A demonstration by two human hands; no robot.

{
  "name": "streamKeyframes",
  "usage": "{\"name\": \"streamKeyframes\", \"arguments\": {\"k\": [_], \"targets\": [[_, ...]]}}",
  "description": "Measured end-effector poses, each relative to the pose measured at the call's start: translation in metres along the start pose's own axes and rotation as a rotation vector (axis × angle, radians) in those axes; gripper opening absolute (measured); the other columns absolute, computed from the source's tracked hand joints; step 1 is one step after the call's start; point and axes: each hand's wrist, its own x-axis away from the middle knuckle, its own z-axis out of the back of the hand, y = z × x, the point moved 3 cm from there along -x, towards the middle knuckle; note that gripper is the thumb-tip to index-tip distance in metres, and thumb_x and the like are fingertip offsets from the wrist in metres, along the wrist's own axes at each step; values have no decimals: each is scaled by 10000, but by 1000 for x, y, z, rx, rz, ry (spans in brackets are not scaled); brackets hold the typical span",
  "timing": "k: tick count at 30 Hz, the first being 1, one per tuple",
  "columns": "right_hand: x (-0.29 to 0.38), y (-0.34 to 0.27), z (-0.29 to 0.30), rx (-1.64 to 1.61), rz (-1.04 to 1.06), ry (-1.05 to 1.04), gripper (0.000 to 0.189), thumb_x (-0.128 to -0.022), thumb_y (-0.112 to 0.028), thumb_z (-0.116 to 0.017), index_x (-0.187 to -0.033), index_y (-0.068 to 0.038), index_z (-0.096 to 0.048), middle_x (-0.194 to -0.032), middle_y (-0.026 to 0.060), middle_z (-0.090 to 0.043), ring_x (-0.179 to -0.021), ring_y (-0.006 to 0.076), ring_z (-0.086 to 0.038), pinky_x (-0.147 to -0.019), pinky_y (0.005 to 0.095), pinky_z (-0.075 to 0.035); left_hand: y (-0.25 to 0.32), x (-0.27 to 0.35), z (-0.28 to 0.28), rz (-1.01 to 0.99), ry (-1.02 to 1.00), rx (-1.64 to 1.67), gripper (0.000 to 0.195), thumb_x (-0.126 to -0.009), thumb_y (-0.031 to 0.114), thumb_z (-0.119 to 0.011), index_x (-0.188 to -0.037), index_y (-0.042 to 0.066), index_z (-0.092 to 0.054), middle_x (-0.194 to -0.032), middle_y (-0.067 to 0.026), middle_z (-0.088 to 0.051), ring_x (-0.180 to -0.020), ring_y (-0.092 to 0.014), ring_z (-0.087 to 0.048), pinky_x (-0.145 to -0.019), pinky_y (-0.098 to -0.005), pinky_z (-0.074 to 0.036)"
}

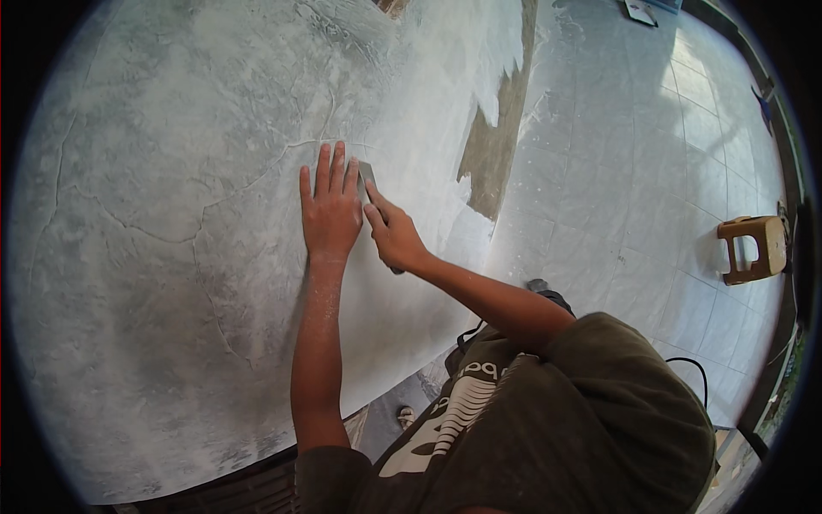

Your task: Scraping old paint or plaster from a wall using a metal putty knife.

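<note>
My left hand [332, 212] lies flat on a grey-white plastered surface [250, 257], fingers slightly apart and nothing in it. Close beside it on the right, my right hand [395, 236] grips the handle of a scraper [366, 173]. The scraper's flat metal blade is at the left hand's fingertips, against or just over the plaster; its exact contact is hidden. A raised, crack-like line [302, 142] crosses the plaster just above the left fingertips. Pale dust marks the left forearm.
Right of the plaster runs a jagged bare brownish strip [491, 148]. Beyond it is a pale tiled surface [597, 167] with a brown plastic stool [754, 249] at the far right. A dark cable [697, 369] curves near my shirt. A sandalled foot [406, 416] shows below.
</note>
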Motion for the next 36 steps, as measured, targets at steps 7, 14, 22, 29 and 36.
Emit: {"name": "streamKeyframes", "arguments": {"k": [7,14,22,29,36], "targets": [[-65,-9,25,-108,18,115,517,-1045,-291,-466,-1535,-174,-352,-694,63,-566,-555,128,-511,-555,309,-479,4,-5,1,14,1,2,579,-870,299,-663,-1425,243,-509,-1604,5,-313,-1516,-202,-185,-1215,-516,-86],[-22,34,-3,-67,44,71,504,-1031,-274,-469,-1504,-119,-388,-1300,290,-583,-1217,365,-592,-1016,375,-447,7,-5,-6,15,-8,4,558,-875,256,-661,-1415,244,-519,-1612,-5,-298,-1519,-218,-177,-1214,-530,-64],[-39,26,24,-19,-20,113,507,-1033,-293,-464,-1500,-107,-399,-1098,271,-675,-806,248,-679,-807,367,-538,21,-20,-6,26,-25,62,571,-864,198,-666,-1414,252,-522,-1625,-5,-266,-1526,-224,-145,-1214,-546,-45],[-63,49,30,-39,42,189,521,-1052,-321,-447,-1541,-171,-347,-746,37,-553,-609,112,-521,-586,298,-493,26,-27,-6,12,-55,51,588,-853,161,-658,-1418,250,-521,-1637,-16,-230,-1530,-237,-121,-1214,-552,-40],[-18,62,1,-41,1,80,506,-1044,-279,-439,-1529,-163,-356,-812,186,-658,-599,213,-635,-636,362,-531,23,-23,-11,29,-62,58,570,-871,175,-646,-1421,248,-517,-1638,-17,-224,-1531,-239,-115,-1214,-553,-38]]}}
